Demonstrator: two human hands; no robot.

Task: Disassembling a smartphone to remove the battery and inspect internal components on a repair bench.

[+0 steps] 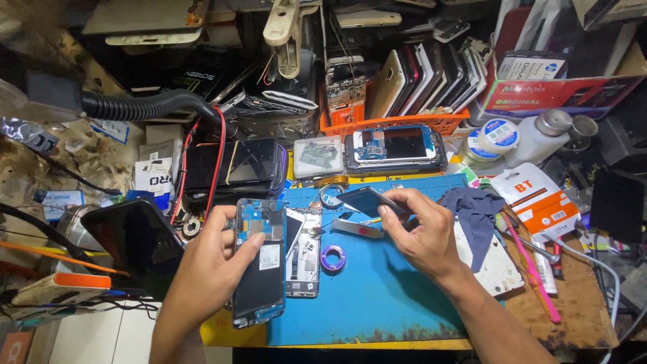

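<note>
My left hand (207,263) grips an opened smartphone (260,269), back cover off, with a blue frame, circuit board and black battery showing. It hovers over the left part of the blue work mat (377,296). My right hand (421,232) pinches a thin dark flat panel (364,199), tilted, above the mat's upper middle. A second opened phone chassis (303,253) lies on the mat between my hands. Beside it sits a small purple tape roll (333,257).
A dark blue cloth (480,216) lies on a white slab at right, next to a pink tool (532,266). A dismantled phone (394,148), an orange basket (411,121) of phones, a black hose (145,104) and a stacked dark phone (232,165) crowd the back. A black tablet (138,243) leans at left.
</note>
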